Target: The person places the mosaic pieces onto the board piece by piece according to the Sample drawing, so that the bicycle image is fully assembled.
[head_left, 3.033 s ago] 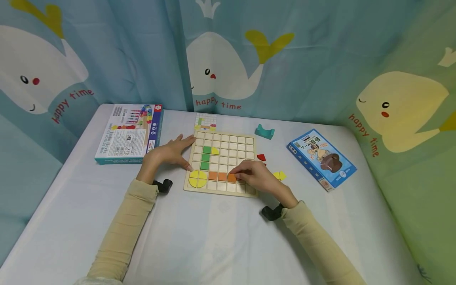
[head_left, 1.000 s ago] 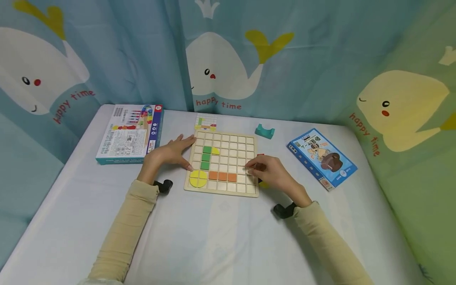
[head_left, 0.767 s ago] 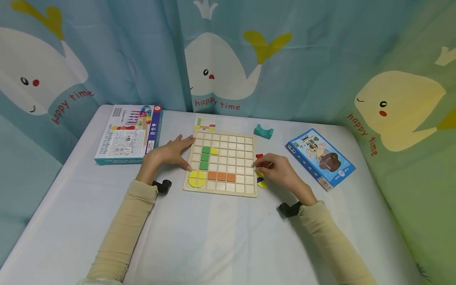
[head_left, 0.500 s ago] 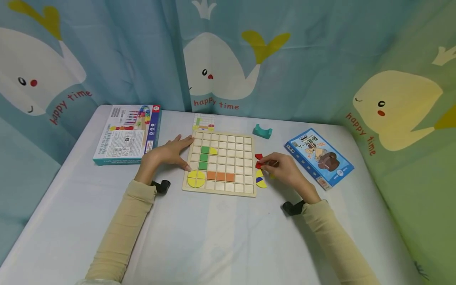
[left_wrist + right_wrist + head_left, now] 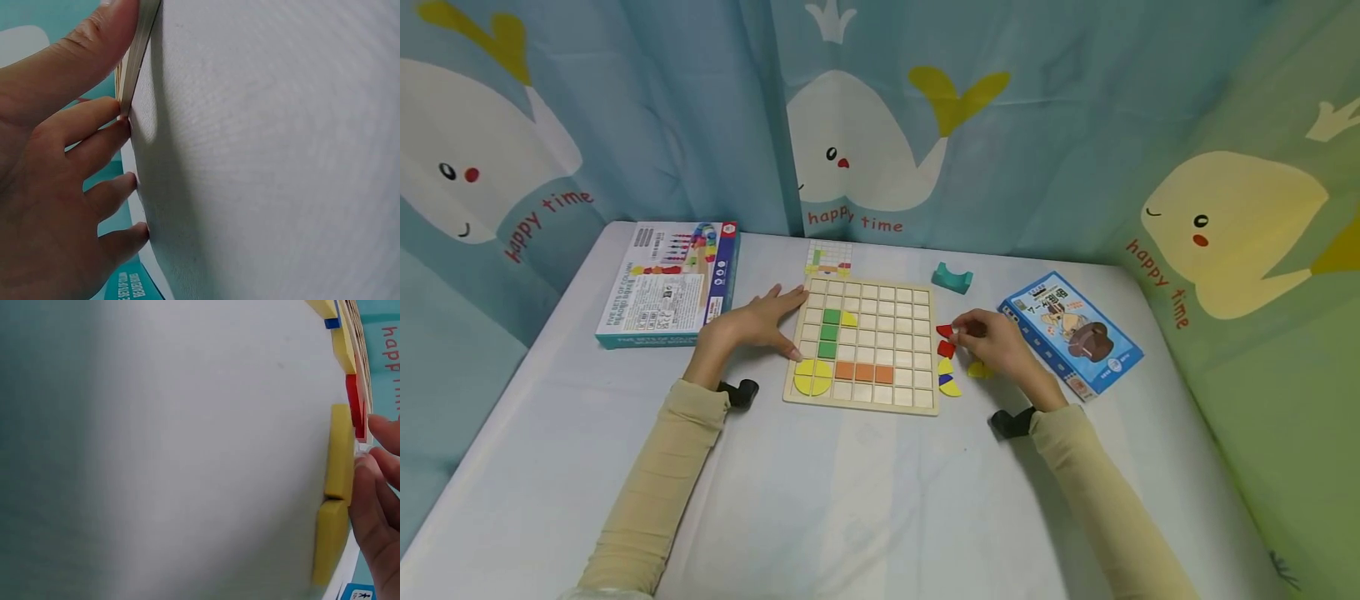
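Observation:
A square wooden grid board (image 5: 901,318) lies on the table. Three green squares (image 5: 828,332), a yellow quarter piece (image 5: 848,319), a row of three orange squares (image 5: 864,372) and a yellow circle (image 5: 813,377) of several quarter pieces sit in it. My left hand (image 5: 758,323) rests spread along the board's left edge, with its thumb near the lower corner. My right hand (image 5: 996,342) has its fingertips at a red rounded piece (image 5: 943,331) right of the board; whether they pinch it is unclear. A second red piece (image 5: 946,350) lies just below.
Yellow and blue pieces (image 5: 950,387) lie by the board's right edge, and two yellow pieces (image 5: 979,370) are under my right hand. Behind stand a pattern card (image 5: 829,257) and a teal arch block (image 5: 952,278). Boxes lie left (image 5: 662,283) and right (image 5: 1072,333).
My right hand has left the orange squares and moved right, past the board's edge, then slightly up from the lower red piece to the upper one. My left hand stays put.

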`<state>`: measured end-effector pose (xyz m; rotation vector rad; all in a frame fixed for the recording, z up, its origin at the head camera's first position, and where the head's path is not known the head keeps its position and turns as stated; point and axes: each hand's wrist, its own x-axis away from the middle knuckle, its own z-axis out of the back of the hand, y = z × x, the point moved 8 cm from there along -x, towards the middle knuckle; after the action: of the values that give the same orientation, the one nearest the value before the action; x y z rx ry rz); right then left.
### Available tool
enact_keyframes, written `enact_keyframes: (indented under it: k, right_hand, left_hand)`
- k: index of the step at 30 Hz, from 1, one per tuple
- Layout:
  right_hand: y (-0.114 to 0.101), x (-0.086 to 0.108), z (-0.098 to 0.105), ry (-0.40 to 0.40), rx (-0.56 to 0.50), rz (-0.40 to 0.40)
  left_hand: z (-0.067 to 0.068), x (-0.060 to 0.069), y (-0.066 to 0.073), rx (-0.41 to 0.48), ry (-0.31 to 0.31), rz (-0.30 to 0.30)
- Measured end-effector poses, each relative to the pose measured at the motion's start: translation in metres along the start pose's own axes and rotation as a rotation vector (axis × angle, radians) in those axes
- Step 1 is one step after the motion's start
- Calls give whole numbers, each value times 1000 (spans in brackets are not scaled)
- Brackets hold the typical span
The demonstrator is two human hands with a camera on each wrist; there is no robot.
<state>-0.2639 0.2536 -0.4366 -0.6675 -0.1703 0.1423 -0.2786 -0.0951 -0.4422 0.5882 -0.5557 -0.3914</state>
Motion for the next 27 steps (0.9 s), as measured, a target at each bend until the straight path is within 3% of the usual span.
enact_keyframes:
  k: [12,27]
  right_hand:
    - [-2,-12,-3,-19,19,-30]
    - [-7,-8,-2,-11,-19,-43]
  left_hand:
    - [0,-1,-2,0,7,4]
    - [0,-1,0,-23,5,7]
